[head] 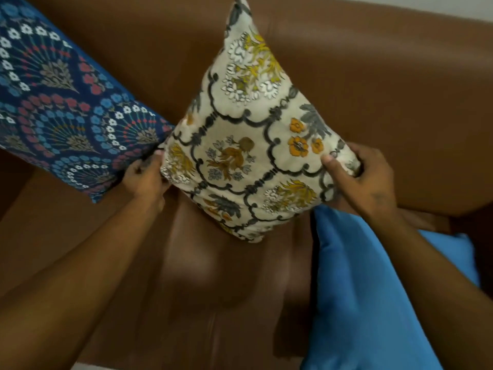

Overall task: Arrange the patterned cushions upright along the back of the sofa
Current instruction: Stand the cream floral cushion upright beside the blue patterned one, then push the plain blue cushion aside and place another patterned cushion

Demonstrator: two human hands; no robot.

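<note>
A cream cushion [248, 134] with yellow, orange and grey flowers stands on one corner in the middle of the brown leather sofa [373, 102], leaning towards the backrest. My left hand [146, 177] grips its left corner. My right hand [357, 177] grips its right corner, thumb on the front face. A dark blue cushion [58, 97] with red, white and blue flowers leans against the backrest at the left, its lower corner touching my left hand.
A plain bright blue cushion [373, 289] lies on the seat at the right, under my right forearm. The brown seat [213, 276] stretches in front of the cream cushion. A pale wall [453, 6] shows above the backrest at the top right.
</note>
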